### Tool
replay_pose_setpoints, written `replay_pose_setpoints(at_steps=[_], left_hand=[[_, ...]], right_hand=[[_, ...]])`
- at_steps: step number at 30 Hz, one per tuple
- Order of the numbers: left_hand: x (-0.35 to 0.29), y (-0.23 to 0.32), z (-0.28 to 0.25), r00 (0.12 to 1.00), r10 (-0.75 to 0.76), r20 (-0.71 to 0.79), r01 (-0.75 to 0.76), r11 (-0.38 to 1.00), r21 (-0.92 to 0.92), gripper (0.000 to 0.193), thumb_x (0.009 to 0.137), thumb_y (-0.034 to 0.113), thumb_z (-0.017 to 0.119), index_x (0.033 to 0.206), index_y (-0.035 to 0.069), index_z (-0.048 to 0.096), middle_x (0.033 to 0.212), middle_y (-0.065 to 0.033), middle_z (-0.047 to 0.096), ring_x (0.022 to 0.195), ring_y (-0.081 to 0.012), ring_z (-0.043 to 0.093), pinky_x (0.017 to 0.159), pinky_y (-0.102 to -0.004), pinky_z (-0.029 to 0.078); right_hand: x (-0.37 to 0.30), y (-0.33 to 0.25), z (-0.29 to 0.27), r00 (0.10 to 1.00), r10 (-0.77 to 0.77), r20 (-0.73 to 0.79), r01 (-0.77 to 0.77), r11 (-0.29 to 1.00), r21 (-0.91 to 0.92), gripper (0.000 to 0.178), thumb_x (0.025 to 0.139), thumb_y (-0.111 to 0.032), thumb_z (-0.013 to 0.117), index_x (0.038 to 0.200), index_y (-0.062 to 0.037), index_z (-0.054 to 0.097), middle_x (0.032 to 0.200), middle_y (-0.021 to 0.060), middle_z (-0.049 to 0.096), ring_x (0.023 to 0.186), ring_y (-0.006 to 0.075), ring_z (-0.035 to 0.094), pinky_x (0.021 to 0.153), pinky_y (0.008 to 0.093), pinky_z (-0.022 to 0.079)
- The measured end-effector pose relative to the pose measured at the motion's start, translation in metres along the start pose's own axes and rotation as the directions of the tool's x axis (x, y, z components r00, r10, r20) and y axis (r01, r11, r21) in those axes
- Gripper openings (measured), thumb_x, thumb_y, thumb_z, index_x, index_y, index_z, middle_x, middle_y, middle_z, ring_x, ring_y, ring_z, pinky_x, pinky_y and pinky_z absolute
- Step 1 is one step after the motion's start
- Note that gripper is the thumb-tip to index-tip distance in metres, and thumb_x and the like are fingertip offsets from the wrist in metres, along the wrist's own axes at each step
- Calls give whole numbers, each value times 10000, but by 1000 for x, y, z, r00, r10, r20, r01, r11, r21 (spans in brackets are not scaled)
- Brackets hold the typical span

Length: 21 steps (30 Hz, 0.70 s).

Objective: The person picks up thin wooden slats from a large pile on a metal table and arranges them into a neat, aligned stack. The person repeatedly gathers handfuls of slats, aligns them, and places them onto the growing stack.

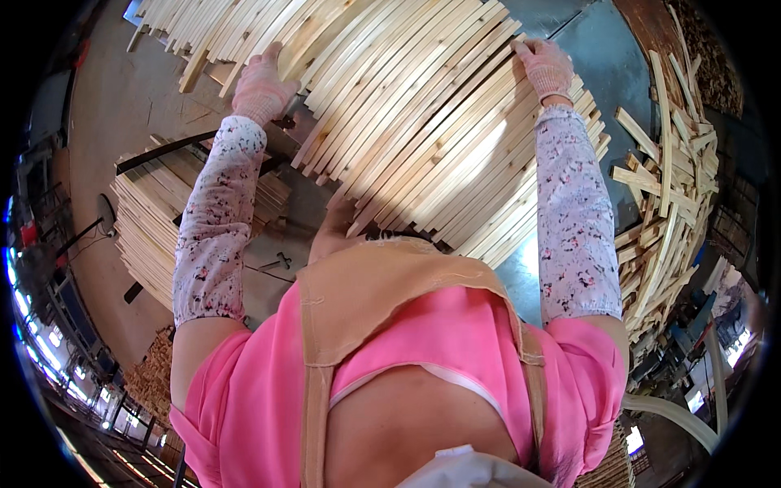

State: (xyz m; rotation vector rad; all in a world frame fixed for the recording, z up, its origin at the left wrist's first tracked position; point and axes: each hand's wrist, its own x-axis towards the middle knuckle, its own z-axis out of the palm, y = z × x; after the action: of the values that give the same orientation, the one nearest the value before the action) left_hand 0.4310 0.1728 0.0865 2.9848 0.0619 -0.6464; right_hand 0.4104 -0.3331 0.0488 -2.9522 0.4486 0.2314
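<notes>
“White cloth [472, 472], nearest, lower edge. Main item?”

“Pale wooden slats [423, 114], laid side by side on blue-grey metal table [602, 53], between the hands.”

“Grip?”

“Left gloved hand [260, 89]: thumb and fingers parted at slat ends. Right gloved hand [547, 65]: fingers bent at a far end. Whether either holds, cannot tell.”

“Risk?”

“Uneven pressure could skew the slats; staggered ends could snag either hand.”

“Room?”

“Black bar [172, 153] crowds left; metal table shows right.”
</notes>
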Motion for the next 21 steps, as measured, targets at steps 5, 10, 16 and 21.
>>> replay_pose_setpoints(at_steps=[5,10,16,21], left_hand=[[-4,5,-2,1000,18,25,-18,1000,9,880,906,426,784,1661,209,388,1574,-184,509,1447,-375,540,1191,-483,480],[1,-13,20,989,59,-133,-68,996,-61,841,900,567,774,1561,108,531,1613,-189,495,1466,-361,526,1188,-484,481],[3,11,6,998,-46,-36,41,991,-128,789,845,479,862,1448,41,603,1486,-224,626,1397,-362,594,1182,-441,481],[-2,12,6,994,-104,-41,98,988,-120,800,830,470,888,1469,89,594,1498,-187,630,1371,-357,619,1167,-431,500]], right_hand=[[-25,0,11,955,-195,-223,143,963,-228,499,991,-588,635,1225,-199,843,1452,135,697,1406,339,581,1183,452,445],[-59,-39,-8,946,148,-289,78,762,643,390,994,-370,721,1174,-30,783,1169,96,775,1042,261,729,924,403,567],[-182,-144,6,903,330,274,-245,-129,961,679,1076,-367,654,1570,49,446,1079,141,741,1015,237,735,888,381,621],[-176,-145,-41,955,295,-14,10,15,1000,493,1155,-433,535,1291,32,627,852,69,707,759,147,698,682,316,611]])
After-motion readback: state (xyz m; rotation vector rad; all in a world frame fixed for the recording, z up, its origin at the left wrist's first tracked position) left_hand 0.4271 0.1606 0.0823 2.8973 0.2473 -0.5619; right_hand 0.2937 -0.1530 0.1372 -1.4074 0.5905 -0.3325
